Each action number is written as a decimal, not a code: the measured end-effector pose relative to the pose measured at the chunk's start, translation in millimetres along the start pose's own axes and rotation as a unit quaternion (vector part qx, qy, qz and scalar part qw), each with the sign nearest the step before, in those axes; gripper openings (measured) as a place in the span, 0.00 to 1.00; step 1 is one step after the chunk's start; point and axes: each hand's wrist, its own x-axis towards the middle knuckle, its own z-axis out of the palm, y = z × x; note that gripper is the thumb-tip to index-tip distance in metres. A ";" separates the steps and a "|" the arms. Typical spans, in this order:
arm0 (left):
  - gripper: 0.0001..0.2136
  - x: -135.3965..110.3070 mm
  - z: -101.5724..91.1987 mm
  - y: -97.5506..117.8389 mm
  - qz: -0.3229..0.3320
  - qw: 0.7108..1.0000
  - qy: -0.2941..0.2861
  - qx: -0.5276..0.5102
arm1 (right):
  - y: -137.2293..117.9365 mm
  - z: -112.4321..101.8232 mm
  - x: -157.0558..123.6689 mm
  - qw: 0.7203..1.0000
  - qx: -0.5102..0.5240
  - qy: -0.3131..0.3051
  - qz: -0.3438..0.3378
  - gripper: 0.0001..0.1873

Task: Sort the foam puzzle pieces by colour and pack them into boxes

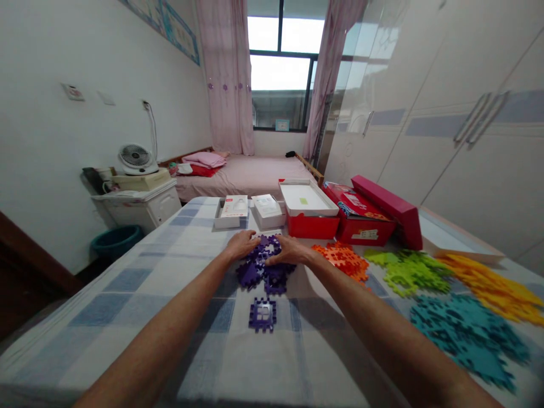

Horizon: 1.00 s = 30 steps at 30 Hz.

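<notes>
Purple tiles lie heaped between and under the fingers: the left hand loosely bent at the left edge, the right hand with thumb spread from fingers; I cannot tell whether either grips one. Beyond the fingertips, print on a white box and red box is illegible.

purple pieces look glossy plastic; the tablecloth, matt cloth.
</notes>
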 end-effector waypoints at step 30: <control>0.24 -68.6 -2.3 -10.0 0.038 0.995 0.076 -0.055 | 6.2 6.7 -61.6 0.989 0.125 0.019 -0.073 0.35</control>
